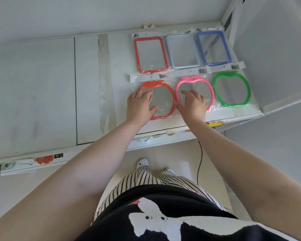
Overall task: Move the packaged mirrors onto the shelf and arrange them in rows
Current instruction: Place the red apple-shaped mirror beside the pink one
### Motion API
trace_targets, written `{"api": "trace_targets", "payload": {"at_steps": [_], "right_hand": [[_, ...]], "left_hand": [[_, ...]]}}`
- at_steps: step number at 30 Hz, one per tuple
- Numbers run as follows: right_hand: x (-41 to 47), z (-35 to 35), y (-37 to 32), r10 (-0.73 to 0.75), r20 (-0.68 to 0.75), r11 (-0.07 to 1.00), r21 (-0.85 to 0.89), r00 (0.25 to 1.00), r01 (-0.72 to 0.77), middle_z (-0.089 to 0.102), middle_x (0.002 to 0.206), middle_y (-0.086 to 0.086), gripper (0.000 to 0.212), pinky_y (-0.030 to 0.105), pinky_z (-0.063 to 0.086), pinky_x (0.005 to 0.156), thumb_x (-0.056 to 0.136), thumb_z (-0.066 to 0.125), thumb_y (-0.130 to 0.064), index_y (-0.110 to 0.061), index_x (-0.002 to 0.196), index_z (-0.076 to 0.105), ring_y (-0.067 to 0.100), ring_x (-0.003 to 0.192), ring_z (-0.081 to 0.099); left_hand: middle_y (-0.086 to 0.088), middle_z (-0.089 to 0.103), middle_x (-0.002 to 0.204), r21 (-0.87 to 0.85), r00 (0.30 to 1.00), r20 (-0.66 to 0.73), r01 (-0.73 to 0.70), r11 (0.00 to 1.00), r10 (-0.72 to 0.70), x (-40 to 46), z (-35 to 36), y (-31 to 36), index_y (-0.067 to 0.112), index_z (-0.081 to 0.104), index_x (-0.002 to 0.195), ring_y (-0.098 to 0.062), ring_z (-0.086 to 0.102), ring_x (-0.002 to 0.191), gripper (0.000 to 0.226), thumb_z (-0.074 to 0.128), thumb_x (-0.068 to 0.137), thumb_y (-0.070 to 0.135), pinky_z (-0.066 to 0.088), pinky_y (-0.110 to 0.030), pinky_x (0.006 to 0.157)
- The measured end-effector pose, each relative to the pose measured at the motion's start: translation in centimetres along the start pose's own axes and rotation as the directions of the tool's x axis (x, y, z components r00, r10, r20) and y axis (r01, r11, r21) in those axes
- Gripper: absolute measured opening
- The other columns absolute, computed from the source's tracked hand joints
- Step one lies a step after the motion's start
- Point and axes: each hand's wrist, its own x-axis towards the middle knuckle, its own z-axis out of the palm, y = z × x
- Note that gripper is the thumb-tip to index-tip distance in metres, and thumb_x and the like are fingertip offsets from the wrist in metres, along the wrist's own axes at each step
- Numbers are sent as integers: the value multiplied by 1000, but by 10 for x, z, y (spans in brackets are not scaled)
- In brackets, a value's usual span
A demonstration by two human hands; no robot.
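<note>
Pressing flat — our left hand point(140, 103) on the orange mirror point(165, 100), right hand point(192, 103) on the pink mirror point(179, 87). Fingers straight, gripping nothing — mirrors lie side by side, nearly touching.

Black top point(163, 214) (white print), striped trousers point(137, 181).

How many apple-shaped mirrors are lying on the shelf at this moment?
3, all in the front row. The orange apple mirror is under the left hand, the pink apple mirror is under the right hand, and the green apple mirror lies rightmost. None seems hidden.
</note>
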Motion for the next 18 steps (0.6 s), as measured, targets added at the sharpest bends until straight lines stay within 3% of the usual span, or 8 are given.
{"api": "trace_targets", "payload": {"at_steps": [4, 7, 18], "right_hand": [[-16, -3, -12, -105, 11, 989, 104, 994, 103, 58, 131, 3, 47, 41, 42, 99, 85, 65, -31, -24, 131, 56, 30, 119, 46], [-32, -5, -17, -144, 48, 981, 136, 988, 136, 61, 126, 3, 46, 39, 45, 95, 86, 64, -29, -23, 131, 56, 28, 119, 48], [-122, 14, -34, -358, 242, 933, 116, 902, 340, 59, 128, 2, 44, 37, 46, 97, 86, 64, -27, -22, 129, 57, 24, 124, 48]], "left_hand": [[-6, 54, 132, -40, 998, -40, 47, 998, -49, -18, -10, 1, 16, 50, 132, -29, 51, 119, 53, 61, 84, 36, 37, -38, 101], [-7, 58, 123, -78, 992, -67, 100, 992, -105, -41, -15, 1, 17, 51, 132, -31, 54, 112, 51, 60, 84, 33, 41, -39, 96], [-9, 57, 127, -16, 932, -70, 354, 935, -355, -179, -40, -15, 19, 51, 132, -33, 53, 116, 49, 59, 84, 28, 43, -40, 96]]}}
